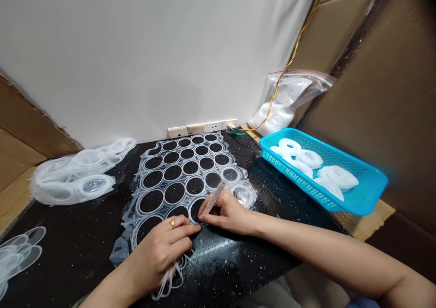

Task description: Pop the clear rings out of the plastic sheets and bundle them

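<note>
On the punched sheet (pixel 183 177), my right hand (pixel 226 212) pinches a clear strip (pixel 213 199). My left hand (pixel 158 258) closes around trimmings (pixel 166 283)

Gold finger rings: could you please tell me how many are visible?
1: the gold ring on the left hand; the right hand shows none, though fingers may hide one.

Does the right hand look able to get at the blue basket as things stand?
Likely yes: the right hand, holding a translucent strip, is near the blue plastic basket, only a clear ring lying between.
</note>
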`<state>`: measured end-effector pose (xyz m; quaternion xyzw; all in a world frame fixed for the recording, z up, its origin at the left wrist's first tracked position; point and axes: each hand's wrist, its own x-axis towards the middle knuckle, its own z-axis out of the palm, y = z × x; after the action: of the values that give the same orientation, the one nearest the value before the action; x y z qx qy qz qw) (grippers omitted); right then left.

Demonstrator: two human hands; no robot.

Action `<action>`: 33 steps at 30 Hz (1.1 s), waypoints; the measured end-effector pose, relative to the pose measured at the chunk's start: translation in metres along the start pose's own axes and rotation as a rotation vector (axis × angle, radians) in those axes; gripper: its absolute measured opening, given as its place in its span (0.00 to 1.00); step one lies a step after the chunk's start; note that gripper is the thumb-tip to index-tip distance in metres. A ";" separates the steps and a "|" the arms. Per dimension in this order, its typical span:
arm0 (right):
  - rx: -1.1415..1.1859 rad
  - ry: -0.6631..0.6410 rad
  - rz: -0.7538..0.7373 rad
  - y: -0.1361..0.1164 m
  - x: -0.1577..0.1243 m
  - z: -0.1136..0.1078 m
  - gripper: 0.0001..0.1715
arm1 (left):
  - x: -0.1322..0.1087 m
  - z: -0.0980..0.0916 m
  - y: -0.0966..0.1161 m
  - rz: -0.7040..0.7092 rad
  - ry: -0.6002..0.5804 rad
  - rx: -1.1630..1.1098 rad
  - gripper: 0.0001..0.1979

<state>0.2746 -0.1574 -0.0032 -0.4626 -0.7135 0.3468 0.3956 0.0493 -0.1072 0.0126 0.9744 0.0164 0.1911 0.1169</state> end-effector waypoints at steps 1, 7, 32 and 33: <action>-0.025 0.002 -0.019 -0.001 0.000 0.000 0.04 | 0.000 0.001 0.000 -0.002 0.002 -0.002 0.15; -0.051 0.003 -0.048 -0.001 -0.001 0.000 0.05 | -0.001 0.001 0.000 -0.006 0.028 -0.017 0.15; -0.117 0.054 -0.101 0.001 -0.002 0.003 0.05 | -0.003 0.003 -0.002 -0.037 0.039 -0.059 0.15; -0.117 0.054 -0.107 0.001 -0.002 0.003 0.05 | -0.003 0.003 -0.002 -0.032 0.041 -0.055 0.16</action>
<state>0.2724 -0.1593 -0.0058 -0.4554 -0.7452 0.2705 0.4050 0.0477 -0.1064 0.0082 0.9664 0.0290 0.2093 0.1465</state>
